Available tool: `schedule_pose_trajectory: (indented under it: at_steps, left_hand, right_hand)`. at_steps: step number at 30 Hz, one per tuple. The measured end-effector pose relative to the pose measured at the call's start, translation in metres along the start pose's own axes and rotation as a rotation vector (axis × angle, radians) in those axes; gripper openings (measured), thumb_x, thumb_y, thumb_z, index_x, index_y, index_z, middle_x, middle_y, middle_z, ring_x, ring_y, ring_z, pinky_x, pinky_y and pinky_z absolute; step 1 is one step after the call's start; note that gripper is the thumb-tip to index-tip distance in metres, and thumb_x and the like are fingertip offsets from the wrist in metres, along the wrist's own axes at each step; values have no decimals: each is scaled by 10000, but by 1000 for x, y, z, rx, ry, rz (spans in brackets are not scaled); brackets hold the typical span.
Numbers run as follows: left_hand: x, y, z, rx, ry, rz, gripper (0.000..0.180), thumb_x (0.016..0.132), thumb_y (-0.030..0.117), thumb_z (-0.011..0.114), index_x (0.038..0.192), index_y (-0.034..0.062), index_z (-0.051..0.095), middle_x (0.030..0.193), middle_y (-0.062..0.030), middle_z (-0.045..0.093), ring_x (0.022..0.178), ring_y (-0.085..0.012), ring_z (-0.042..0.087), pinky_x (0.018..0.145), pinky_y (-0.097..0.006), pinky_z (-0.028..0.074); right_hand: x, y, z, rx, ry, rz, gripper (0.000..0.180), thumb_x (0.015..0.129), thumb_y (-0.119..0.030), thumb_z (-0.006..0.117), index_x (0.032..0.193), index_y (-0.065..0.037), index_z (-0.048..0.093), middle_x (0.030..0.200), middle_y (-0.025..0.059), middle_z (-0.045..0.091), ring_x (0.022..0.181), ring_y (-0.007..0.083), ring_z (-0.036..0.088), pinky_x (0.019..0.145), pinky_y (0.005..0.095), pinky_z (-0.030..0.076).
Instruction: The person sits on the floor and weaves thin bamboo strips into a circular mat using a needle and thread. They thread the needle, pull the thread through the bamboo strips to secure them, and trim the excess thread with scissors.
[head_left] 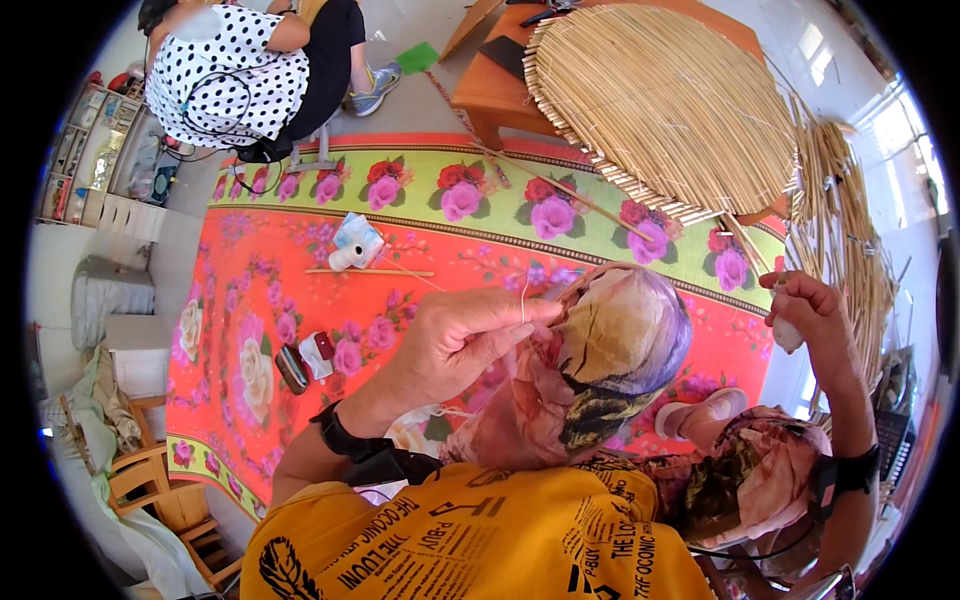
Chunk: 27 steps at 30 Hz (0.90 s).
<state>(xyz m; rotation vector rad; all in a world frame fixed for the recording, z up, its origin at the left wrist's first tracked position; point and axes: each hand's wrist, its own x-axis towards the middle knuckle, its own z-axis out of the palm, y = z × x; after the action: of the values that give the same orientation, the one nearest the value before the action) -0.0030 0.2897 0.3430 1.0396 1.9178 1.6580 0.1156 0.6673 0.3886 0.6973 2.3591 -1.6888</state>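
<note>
My left hand [455, 345] is raised over my lap, its thumb and forefinger pinched on a thin white thread [523, 303]. The thread's short end sticks up above the fingertips. Out to the right, my right hand [812, 305] is lifted with its fingers curled round a small whitish bundle [788, 336], which looks like wound thread. Whether the thread runs between both hands cannot be made out. Patterned pink and brown cloth [620, 350] covers my bent knees, below and between the hands.
A red floral mat [330, 240] carries a white spool [348, 256], a thin stick [370, 272] and a dark case [291, 369]. A large oval reed panel [660, 105] lies on a wooden table [490, 105]. Reeds [830, 210] stand at right; another person [235, 75] sits far left.
</note>
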Motion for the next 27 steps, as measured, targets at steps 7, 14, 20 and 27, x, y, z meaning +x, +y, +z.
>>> schedule_pose_trajectory:
  at_steps: [7, 14, 20, 27]
  left_hand:
    - [-10, 10, -2, -154, 4, -169, 340, 1029, 151, 398, 1318, 31, 530, 917, -131, 696, 629, -121, 654, 544, -217, 494]
    - [-8, -10, -11, 205, 2, -206, 351, 1014, 121, 427, 1341, 11, 490, 933, -106, 700, 625, -112, 650, 562, -224, 507]
    - [-17, -81, -86, 1542, 171, -125, 414, 848, 127, 664, 1236, 10, 575, 1237, -209, 572, 851, -310, 663, 768, -365, 528]
    - [111, 35, 6, 892, -180, 16, 266, 848, 113, 673, 1078, -14, 630, 944, -140, 668, 711, -192, 667, 645, -297, 508]
  right_hand:
    - [-3, -2, 11, 73, -43, 37, 155, 892, -146, 582, 841, -10, 635, 925, 70, 662, 711, 63, 580, 641, 230, 457]
    - [-9, -1, 11, 178, -9, -3, 171, 903, -165, 583, 913, -5, 642, 917, 72, 664, 718, 85, 601, 581, 230, 466]
    - [-5, 0, 17, 517, -59, -87, 217, 941, -195, 574, 1012, 3, 623, 1011, 98, 671, 804, 134, 640, 610, 255, 525]
    - [6, 23, 10, 627, 2, -57, 213, 971, -221, 535, 1004, -32, 625, 972, 51, 656, 829, 115, 619, 652, 271, 554]
